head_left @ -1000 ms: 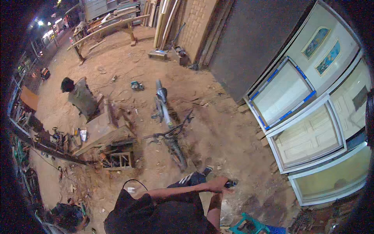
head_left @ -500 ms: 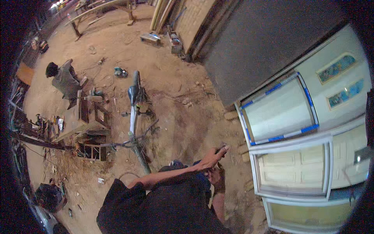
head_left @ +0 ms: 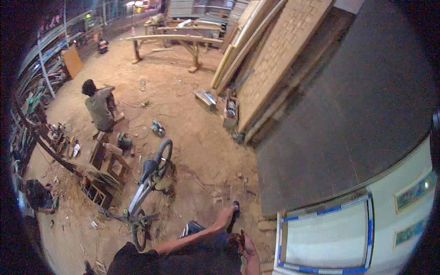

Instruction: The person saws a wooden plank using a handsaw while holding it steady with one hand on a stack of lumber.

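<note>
My left hand [head_left: 224, 219] reaches across in front of my body, its fingers closed round a dark, elongated object [head_left: 236, 211]. What kind of object it is does not show clearly. Just below and to the right, close to my dark shirt [head_left: 197, 256], is my right hand [head_left: 248, 246]. Its fingers are bent inward, and whatever they hold, if anything, is too dark to make out. A pale panel edged with blue tape [head_left: 325, 238] leans to the right of my hands.
A bicycle [head_left: 145, 188] stands on the dirt floor at left. Beyond it a person [head_left: 98, 107] sits low near wooden frames [head_left: 117, 167] and a green power tool [head_left: 158, 128]. Planks [head_left: 243, 41] and a large dark board [head_left: 316, 119] lean at right; a wooden trestle [head_left: 174, 39] is far back.
My view has swung up and to the right, showing more of the yard's far end. Both hands now appear lower in the picture, the left still gripping the dark object.
</note>
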Available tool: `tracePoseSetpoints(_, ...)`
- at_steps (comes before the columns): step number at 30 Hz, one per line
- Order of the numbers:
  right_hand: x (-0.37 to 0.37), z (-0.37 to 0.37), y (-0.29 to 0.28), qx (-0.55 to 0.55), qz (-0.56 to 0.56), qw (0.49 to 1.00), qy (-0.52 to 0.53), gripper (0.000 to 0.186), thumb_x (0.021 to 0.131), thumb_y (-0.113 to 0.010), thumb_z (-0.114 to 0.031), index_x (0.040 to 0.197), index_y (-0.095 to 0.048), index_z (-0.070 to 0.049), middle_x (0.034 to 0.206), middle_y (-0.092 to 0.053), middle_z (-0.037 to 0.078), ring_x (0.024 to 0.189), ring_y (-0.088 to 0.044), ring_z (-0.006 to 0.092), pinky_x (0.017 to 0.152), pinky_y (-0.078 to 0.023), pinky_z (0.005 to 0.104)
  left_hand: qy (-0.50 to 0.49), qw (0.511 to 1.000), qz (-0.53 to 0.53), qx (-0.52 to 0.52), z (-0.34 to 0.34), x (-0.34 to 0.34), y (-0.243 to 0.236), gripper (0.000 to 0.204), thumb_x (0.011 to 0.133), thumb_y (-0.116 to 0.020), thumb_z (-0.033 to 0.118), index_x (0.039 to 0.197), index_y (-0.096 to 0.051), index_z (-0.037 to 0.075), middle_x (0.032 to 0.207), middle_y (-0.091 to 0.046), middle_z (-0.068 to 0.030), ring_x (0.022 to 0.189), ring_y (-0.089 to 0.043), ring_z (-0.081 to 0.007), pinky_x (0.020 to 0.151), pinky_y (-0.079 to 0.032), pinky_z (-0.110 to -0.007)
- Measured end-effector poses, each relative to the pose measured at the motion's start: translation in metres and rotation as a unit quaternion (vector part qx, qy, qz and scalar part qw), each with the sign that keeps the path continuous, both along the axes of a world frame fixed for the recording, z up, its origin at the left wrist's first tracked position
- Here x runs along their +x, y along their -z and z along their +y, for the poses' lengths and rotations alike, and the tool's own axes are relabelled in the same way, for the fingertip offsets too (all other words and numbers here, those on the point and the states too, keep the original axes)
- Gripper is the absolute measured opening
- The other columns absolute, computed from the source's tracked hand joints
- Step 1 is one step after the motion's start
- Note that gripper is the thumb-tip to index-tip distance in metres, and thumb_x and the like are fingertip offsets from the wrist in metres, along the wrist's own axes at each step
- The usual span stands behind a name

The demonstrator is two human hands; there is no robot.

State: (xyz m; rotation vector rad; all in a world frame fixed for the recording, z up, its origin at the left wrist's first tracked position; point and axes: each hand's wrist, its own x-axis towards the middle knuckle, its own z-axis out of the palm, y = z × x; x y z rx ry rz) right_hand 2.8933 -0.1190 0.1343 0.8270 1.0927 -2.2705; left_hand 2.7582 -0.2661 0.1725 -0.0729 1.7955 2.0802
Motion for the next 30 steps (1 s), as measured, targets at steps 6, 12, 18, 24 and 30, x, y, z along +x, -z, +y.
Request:
tracePoseSetpoints(6, -0.207, 0.0, -0.073, -0.105, -0.039, 0.99, 0.085, 0.044, 0.096, -0.054, -0.049, 0.112, -0.066, -0.01, 0.089, -0.071, 0.005, 0.075, -0.067, 0.0217, 0.062, -0.055, 0.035, -0.048, 0.991, -0.052, 0.113, 0.046, -0.138, -0.017, 0.042, 0.098, -0.049, 0.041, 0.099, -0.066, 0.003, 0.083, -0.06, -0.004, 0.08, -0.058, -0.017, 0.076, -0.045, -0.032)
tracePoseSetpoints(12, -0.415, -0.03, -0.011, -0.096, 0.055, 0.994, -0.002, 0.03, 0.092, -0.065, -0.044, 0.097, -0.071, -0.015, 0.087, -0.071, 0.002, 0.067, -0.066, 0.019, 0.057, -0.055, 0.0328, -0.11, 0.987, -0.062, 0.101, -0.018, -0.314, 0.066, 0.051, 0.098, -0.051, 0.047, 0.098, -0.068, 0.0, 0.085, -0.069, -0.0107, 0.078, -0.065, -0.0213, 0.074, -0.049, -0.035)
tracePoseSetpoints(18, -0.657, -0.029, 0.039, -0.092, 0.014, 0.992, -0.089, 0.032, 0.09, -0.07, -0.028, 0.115, -0.065, -0.009, 0.099, -0.069, 0.005, 0.088, -0.065, 0.0203, 0.077, -0.055, 0.0346, -0.06, 0.957, 0.212, -0.19, -0.081, -0.473, -0.12, 0.032, 0.093, -0.067, 0.033, 0.109, -0.07, 0.006, 0.11, -0.069, -0.0226, 0.096, -0.068, -0.0318, 0.082, -0.053, -0.039)
tracePoseSetpoints(24, -0.9, -0.069, 0.049, 0.143, -0.015, 0.943, -0.299, 0.029, 0.091, -0.066, -0.024, 0.113, -0.063, -0.004, 0.095, -0.07, 0.01, 0.084, -0.067, 0.0246, 0.073, -0.057, 0.0375, 0.216, 0.838, 0.49, 0.109, -0.047, -0.639, -0.279, 0.028, 0.095, -0.064, 0.023, 0.113, -0.066, 0.002, 0.096, -0.068, -0.0132, 0.105, -0.062, -0.0333, 0.1, -0.044, -0.044)
tracePoseSetpoints(30, -1.111, -0.115, 0.023, 0.237, 0.066, 0.929, -0.275, 0.023, 0.089, -0.066, -0.03, 0.093, -0.069, -0.007, 0.082, -0.07, 0.003, 0.07, -0.064, 0.0168, 0.066, -0.051, 0.0338, 0.357, 0.756, 0.38, 0.395, -0.025, -0.794, -0.329, 0.019, 0.096, -0.067, 0.018, 0.102, -0.074, 0.002, 0.099, -0.071, -0.0122, 0.099, -0.064, -0.0256, 0.084, -0.05, -0.04)
